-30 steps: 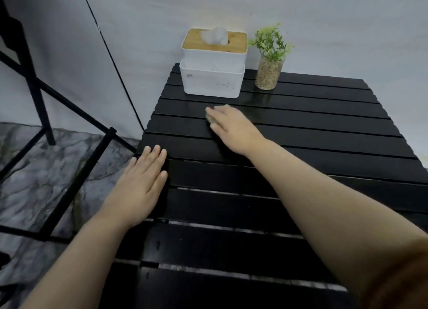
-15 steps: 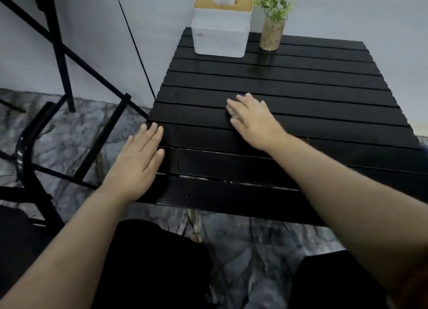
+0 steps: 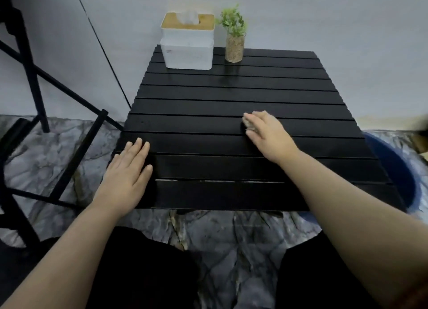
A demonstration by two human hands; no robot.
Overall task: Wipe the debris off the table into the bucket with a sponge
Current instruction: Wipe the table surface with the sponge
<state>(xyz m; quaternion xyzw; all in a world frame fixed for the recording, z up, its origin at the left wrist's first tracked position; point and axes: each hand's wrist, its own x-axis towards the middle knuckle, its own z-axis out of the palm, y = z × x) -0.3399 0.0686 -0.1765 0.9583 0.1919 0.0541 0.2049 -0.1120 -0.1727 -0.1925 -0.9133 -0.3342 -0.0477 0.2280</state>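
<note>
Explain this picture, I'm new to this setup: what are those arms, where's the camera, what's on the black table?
No machine here: these are a person's two bare arms, seen from a camera worn on their head, looking down. The left hand lies flat on the near left corner of the black slatted table. The right hand presses a sponge, mostly hidden under its fingers, onto the slats. At the far edge stand a white tissue box and a small potted plant. A blue bucket sits on the floor at the table's right. No debris is visible to me.
</note>
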